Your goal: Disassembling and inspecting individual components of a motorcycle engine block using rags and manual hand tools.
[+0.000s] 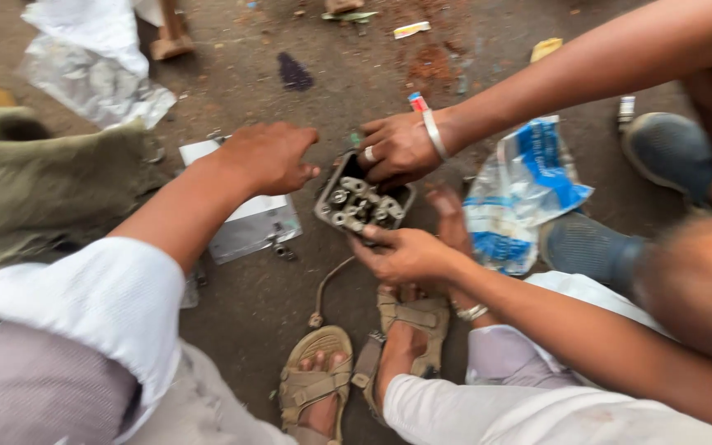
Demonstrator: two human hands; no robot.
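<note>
While held low over the ground, small metal tray of bolts [363, 206]: right hand [405, 254] grips its near edge; left hand [269, 156], loosely curled, empty, hovers beside; another person's ringed hand [399, 147] holds far edge.

The metal block's [363, 200] far end was hidden under a co-worker's hand [401, 147]; its small fittings were blurred, possibly bolts.

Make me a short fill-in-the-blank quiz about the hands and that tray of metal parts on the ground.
1. The right hand holds the near edge of the small dark ____ of metal parts.
2. The left hand hovers above a flat ____ box.
3. A co-worker's hand wears a ____ on one finger.
4. The person's feet wear tan ____.

Missing words: tray; white; ring; sandals
</note>
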